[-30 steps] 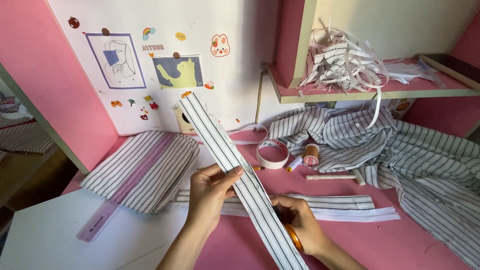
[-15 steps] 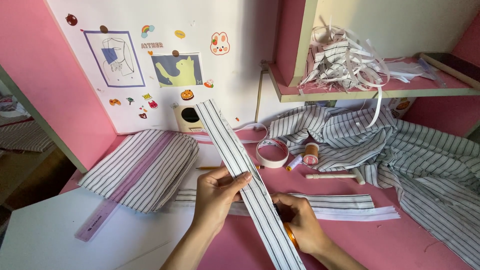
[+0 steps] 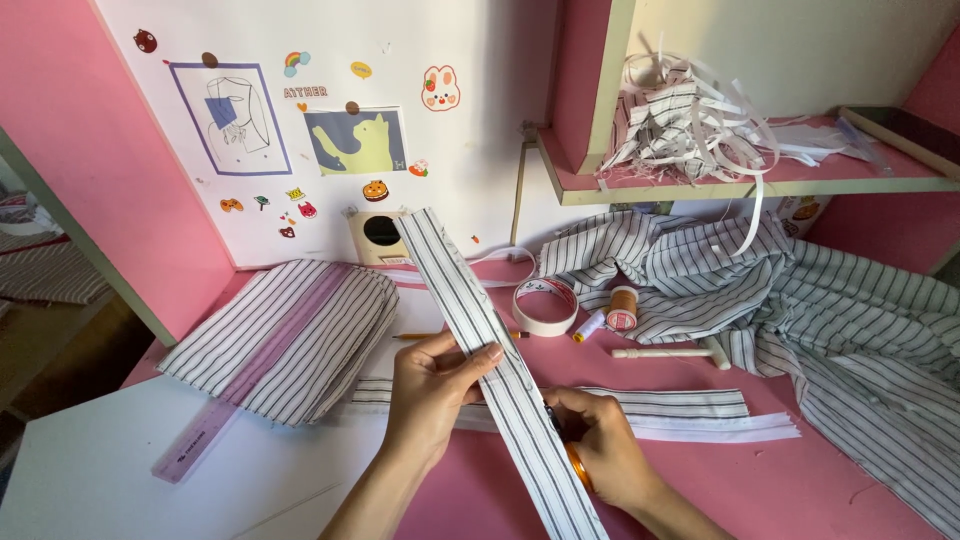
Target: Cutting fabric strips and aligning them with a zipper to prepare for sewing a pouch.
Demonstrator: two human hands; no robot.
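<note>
Striped cloth strip (image 3: 470, 310) pinched flat, both hands.

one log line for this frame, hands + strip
left hand: pinches striped fabric strip | right hand: holds strip lower down, orange-handled tool in palm | strip: raised over pink table | nearby: tape roll

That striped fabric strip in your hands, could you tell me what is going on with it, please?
A person holds a long striped fabric strip up over the pink table. The left hand pinches its edge, thumb on top; the right hand grips it lower down, with orange-handled scissors. More striped strips lie flat beneath.
</note>
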